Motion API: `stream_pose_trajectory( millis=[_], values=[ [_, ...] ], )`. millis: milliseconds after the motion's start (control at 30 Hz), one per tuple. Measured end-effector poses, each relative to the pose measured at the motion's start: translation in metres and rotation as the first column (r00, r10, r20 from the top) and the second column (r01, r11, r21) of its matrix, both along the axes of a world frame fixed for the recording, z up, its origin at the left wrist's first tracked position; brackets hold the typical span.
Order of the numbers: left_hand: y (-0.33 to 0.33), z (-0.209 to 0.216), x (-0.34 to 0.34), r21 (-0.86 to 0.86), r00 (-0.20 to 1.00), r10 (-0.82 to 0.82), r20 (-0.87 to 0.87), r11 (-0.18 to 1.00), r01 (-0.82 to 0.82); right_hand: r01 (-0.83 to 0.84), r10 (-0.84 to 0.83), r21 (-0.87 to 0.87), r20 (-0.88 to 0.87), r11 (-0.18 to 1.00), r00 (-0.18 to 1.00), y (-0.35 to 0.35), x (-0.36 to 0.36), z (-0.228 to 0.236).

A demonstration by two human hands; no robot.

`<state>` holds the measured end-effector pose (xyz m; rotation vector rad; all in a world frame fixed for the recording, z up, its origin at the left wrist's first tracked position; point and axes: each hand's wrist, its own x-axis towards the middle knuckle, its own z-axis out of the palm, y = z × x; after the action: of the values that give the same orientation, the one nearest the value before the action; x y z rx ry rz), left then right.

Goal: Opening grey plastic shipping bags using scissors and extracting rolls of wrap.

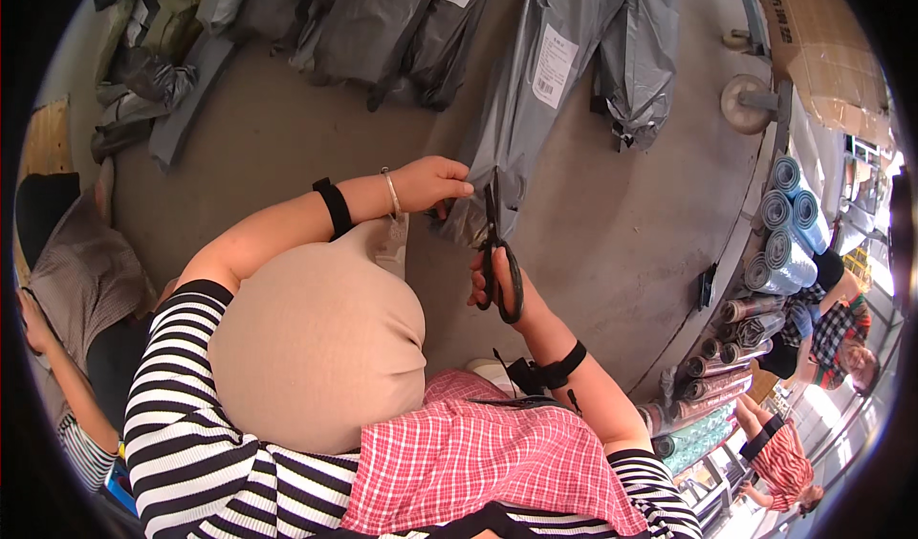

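Note:
A long grey plastic-wrapped package (pixel 521 89) with a white label (pixel 553 66) runs from the top of the view toward me. My left hand (pixel 432 185) is closed, its fingers at the left edge of the package's near end, apparently pinching the plastic. In my right hand (pixel 497 286) is a pair of black scissors (pixel 491 242), fingers through the handle loops. The scissor blades point away from me and lie against the package's near end. How far the blades are apart is hard to make out.
More grey wrapped packages (pixel 368 37) lie along the far side, another (pixel 641 61) to the right. A cardboard box (pixel 827 51) stands above a caster wheel (pixel 749 104). Blue rolls (pixel 789 223) and brown rolls (pixel 712 376) are stacked at right. Other people (pixel 784 458) are nearby, right and left.

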<state>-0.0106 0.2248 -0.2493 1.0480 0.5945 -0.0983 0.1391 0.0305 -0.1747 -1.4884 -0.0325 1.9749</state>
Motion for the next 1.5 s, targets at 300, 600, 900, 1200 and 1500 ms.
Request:
stream_pose_trajectory(
  millis=[300, 600, 900, 1200, 1500],
  values=[
    [0.0, 0.004, -0.003, 0.023, 1.0, -0.005, -0.02, 1.0, 0.006, -0.104, 0.096, 0.081, 0.104, 0.991, 0.99, -0.026, -0.014, -0.009],
    [0.002, 0.013, 0.006, 0.091, 0.996, -0.088, 0.015, 0.992, 0.086, -0.061, 0.036, 0.086, 0.271, 0.994, 0.962, 0.085, 0.027, 0.0],
    [0.002, 0.018, 0.016, 0.107, 0.982, -0.18, 0.049, 0.979, 0.174, 0.214, -0.254, 0.155, 0.322, 0.964, 0.912, 0.277, 0.147, -0.012],
    [0.003, -0.009, -0.002, 0.102, 0.952, -0.007, -0.305, 0.994, 0.04, -0.164, 0.17, -0.088, 0.787, 0.983, 0.593, 0.132, 0.131, -0.05],
    [0.008, 0.0, 0.01, 0.25, 0.892, -0.014, -0.452, 0.958, 0.142, -0.378, 0.402, -0.31, 0.895, 0.872, 0.193, 0.024, 0.068, -0.048]
  ],
)
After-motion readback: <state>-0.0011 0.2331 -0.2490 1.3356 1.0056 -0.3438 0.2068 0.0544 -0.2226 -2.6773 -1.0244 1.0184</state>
